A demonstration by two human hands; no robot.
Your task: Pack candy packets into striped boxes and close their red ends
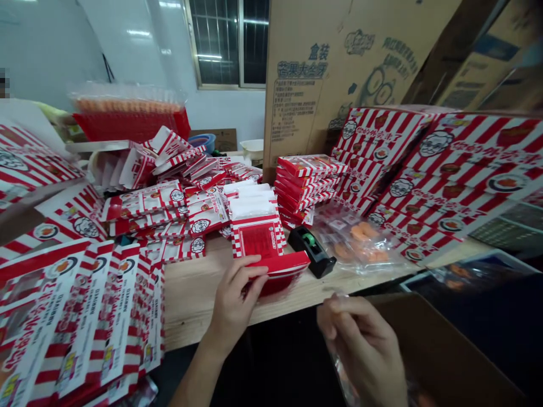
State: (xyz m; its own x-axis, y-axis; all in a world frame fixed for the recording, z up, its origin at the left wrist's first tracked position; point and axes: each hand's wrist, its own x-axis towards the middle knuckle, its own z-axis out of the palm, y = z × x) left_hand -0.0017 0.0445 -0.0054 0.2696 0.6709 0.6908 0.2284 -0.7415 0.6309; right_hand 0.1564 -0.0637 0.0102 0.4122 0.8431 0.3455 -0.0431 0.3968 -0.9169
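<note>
My left hand point(236, 297) grips the near end of a red-and-white striped carton point(265, 243) that lies on the wooden table point(190, 297), thumb and fingers closed on its red flap. My right hand point(360, 345) hangs below the table edge, blurred, with fingers curled around a clear plastic packet point(339, 370) of which only a little shows. A black tape dispenser point(313, 250) with a green roll sits just right of the carton.
Flat striped cartons point(76, 316) fan out at the near left, more are heaped behind. A stack of folded cartons point(307, 186) stands mid-table, clear bags of orange snacks point(358, 240) beside it. Large cardboard boxes point(339, 62) rise behind. An open brown box point(436, 350) sits below right.
</note>
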